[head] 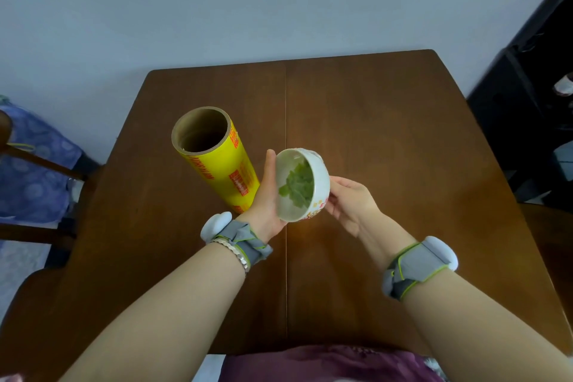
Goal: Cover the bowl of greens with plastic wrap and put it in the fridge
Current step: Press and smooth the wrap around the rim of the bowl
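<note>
Your left hand (266, 195) and right hand (348, 200) hold the bowl of greens (302, 184) between them, tilted, above the surface (387, 121). The plastic wrap roll (217, 158) stands just beyond your left hand.

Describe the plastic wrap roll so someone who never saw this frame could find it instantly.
Start at the brown wooden table against the pale wall. On its left half, just beyond the left hand, stands the plastic wrap roll. It is the only bright yellow cylinder with red print and an open cardboard core, unlike the white bowl beside it.
</note>
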Demonstrator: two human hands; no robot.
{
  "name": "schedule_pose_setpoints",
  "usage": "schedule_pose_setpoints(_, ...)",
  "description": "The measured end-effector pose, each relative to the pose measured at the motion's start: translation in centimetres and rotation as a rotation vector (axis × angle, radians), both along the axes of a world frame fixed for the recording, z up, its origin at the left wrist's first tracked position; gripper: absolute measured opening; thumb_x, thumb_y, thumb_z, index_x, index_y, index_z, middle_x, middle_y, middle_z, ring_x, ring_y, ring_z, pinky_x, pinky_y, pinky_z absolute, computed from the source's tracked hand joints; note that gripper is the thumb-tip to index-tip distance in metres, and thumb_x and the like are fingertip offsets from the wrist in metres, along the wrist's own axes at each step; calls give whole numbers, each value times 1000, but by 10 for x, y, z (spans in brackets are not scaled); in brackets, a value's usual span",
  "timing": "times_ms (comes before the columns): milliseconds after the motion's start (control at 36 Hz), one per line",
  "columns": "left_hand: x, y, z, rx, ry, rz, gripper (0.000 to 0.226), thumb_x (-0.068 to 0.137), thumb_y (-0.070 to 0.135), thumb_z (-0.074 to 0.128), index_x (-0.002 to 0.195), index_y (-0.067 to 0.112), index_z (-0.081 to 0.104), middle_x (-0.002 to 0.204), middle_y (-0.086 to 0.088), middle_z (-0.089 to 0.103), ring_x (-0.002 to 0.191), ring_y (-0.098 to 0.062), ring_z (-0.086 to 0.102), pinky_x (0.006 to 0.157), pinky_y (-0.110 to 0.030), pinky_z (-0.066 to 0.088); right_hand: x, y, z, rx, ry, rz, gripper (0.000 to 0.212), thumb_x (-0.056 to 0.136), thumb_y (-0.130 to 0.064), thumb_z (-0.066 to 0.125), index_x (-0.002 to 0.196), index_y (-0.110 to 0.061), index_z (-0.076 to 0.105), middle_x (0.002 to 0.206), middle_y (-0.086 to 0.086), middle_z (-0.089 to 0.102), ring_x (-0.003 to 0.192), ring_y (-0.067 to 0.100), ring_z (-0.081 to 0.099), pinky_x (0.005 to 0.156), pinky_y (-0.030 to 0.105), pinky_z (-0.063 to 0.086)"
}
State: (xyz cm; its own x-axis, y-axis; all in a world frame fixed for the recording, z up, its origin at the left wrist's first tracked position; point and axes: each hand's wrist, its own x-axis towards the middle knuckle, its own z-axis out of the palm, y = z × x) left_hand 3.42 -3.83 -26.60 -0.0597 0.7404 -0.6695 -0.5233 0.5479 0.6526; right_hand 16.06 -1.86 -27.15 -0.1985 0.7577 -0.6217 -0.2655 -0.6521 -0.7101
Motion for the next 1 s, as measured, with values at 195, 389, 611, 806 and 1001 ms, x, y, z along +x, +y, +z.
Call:
schedule_pose_setpoints(195, -3, 4, 1, -31, 202, -5, 91, 65, 88, 40, 117, 18, 67, 115, -10, 70, 106, -26, 67, 99, -45, 49, 3, 1, -1, -16, 71, 69, 14, 90, -2, 54, 80, -7, 62, 48, -6, 66, 44, 1, 60, 52, 13, 55)
schedule_pose_setpoints(389, -7, 8, -6, -83, 331, 6, 106, 36, 93, 52, 106, 16, 71, 103, -9, 74, 98, -26, 70, 99, -44, 50, 7, 1, -4, -48, 146, 120, 21, 92, -3, 46, 80, -5, 63, 69, 7, 62, 68, 16, 54, 58, 22, 57)
schedule_pose_setpoints(611, -5, 17, 13, -101, 734, -150, 73, 78, 70, 53, 106, 3, 63, 101, -10, 68, 90, -25, 65, 81, -32, 52, -3, -8, -4, 109, -109, 235, 40, 93, -49, 44, 100, -14, 62, 91, 2, 69, 79, 12, 66, 65, 21, 53)
schedule_pose_setpoints(806, 12, 8, 18, -153, 60, 123, 58, 84, 67, 47, 98, 15, 65, 87, -10, 71, 81, -27, 67, 75, -41, 55, -33, -13, -3, 70, -247, -128, 55, 90, -51, 45, 122, -7, 50, 111, 8, 63, 102, 24, 63, 91, 36, 52)
schedule_pose_setpoints(1001, 9, 5, 5, -130, -80, 339, 63, 84, 73, 39, 104, 18, 62, 92, -6, 68, 82, -24, 66, 70, -35, 54, -14, -7, 5, 331, -364, -66, 49, 89, -49, 49, 66, -7, 57, 66, -2, 54, 63, 9, 50, 59, 13, 43)
